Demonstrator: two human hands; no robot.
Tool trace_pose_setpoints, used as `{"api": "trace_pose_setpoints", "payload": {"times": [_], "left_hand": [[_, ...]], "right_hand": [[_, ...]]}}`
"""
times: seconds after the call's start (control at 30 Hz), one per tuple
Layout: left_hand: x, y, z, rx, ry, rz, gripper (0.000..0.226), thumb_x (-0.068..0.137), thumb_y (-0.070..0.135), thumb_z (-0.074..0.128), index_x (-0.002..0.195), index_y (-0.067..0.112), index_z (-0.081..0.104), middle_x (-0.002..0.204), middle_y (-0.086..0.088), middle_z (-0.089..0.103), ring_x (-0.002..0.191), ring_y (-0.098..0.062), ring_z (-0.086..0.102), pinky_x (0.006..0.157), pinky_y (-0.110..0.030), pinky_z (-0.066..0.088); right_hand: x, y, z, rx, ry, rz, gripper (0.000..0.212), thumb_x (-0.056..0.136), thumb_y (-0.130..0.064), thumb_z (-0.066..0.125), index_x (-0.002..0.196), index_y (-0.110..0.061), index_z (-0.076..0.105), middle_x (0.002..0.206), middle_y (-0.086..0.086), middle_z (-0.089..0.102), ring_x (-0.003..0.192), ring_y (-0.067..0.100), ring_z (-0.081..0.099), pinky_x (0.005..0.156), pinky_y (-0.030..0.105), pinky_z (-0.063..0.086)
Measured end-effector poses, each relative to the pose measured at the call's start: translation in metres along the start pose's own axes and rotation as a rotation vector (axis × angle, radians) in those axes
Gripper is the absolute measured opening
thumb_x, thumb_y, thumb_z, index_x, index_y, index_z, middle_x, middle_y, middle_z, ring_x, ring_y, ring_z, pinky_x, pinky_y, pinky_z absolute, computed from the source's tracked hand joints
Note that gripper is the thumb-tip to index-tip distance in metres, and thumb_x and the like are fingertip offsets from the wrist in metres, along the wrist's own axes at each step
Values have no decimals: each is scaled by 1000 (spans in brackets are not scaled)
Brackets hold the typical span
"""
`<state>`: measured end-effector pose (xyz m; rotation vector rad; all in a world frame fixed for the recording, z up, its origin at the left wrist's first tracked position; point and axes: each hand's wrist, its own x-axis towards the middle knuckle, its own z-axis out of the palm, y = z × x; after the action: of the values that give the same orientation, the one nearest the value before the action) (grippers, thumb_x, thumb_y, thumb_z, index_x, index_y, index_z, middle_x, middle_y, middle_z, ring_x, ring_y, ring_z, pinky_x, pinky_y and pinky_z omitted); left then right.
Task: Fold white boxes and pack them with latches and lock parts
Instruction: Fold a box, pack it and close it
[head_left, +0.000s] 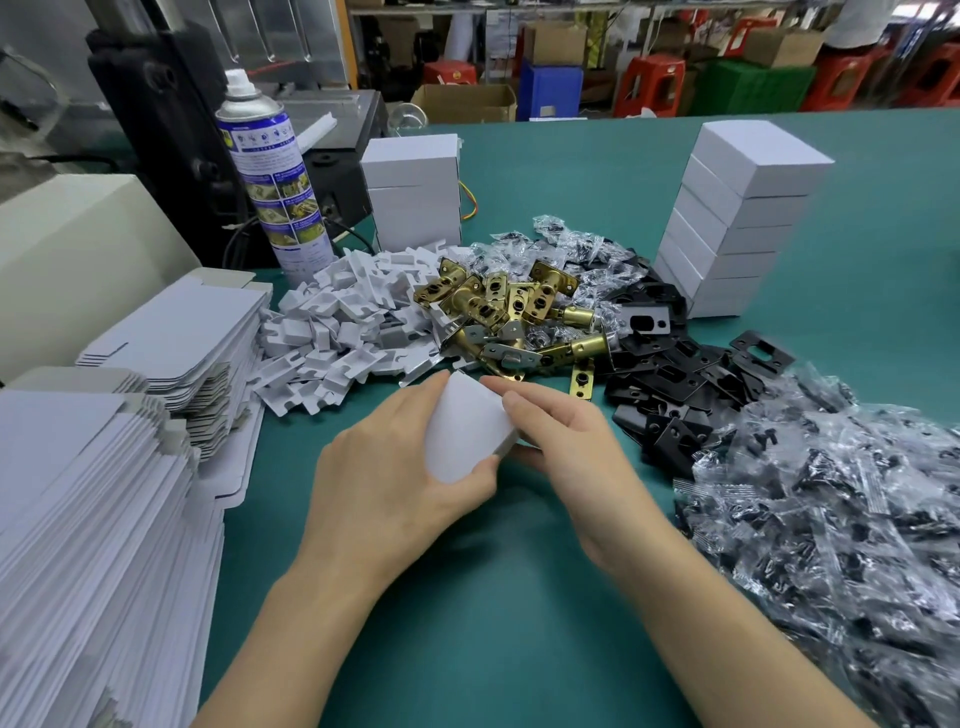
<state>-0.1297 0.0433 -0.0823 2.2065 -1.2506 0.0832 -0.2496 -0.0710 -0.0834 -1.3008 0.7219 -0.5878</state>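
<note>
A small white box is held above the green table between both hands. My left hand grips its left side, thumb along the lower edge. My right hand holds its right end, fingers curled over the top. Beyond it lie brass latches, white folded inserts, black strike plates and clear bags of screws. Flat white box blanks are stacked at the left.
Two stacks of closed white boxes stand behind: one at the centre back, a taller one at the right. A spray can and a black machine stand at the back left. Red stools and cartons lie beyond the table.
</note>
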Motion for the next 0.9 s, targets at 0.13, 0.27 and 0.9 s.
{"api": "trace_pose_setpoints", "payload": {"times": [0.13, 0.27, 0.9], "left_hand": [[2, -1, 1, -31, 58, 16, 61, 67, 70, 58, 121, 45, 44, 126, 21, 51, 95, -13, 56, 67, -31, 43], [1, 0, 2, -21, 58, 35, 58, 67, 68, 57, 118, 45, 44, 130, 21, 41, 100, -12, 49, 63, -29, 40], [11, -7, -15, -642, -185, -250, 46, 80, 71, 74, 123, 53, 70, 109, 32, 73, 99, 9, 68, 89, -24, 58]], "right_hand": [[1, 1, 3, 2, -32, -26, 34, 106, -10, 49, 119, -25, 77, 114, -8, 77, 104, 7, 70, 86, 32, 62], [4, -3, -4, 24, -75, -5, 40, 105, -6, 45, 113, -25, 78, 114, -4, 78, 108, 13, 71, 81, 27, 60], [2, -6, -10, -166, -11, -117, 24, 101, -13, 62, 116, -27, 74, 108, -3, 77, 106, 24, 71, 98, 54, 56]]}}
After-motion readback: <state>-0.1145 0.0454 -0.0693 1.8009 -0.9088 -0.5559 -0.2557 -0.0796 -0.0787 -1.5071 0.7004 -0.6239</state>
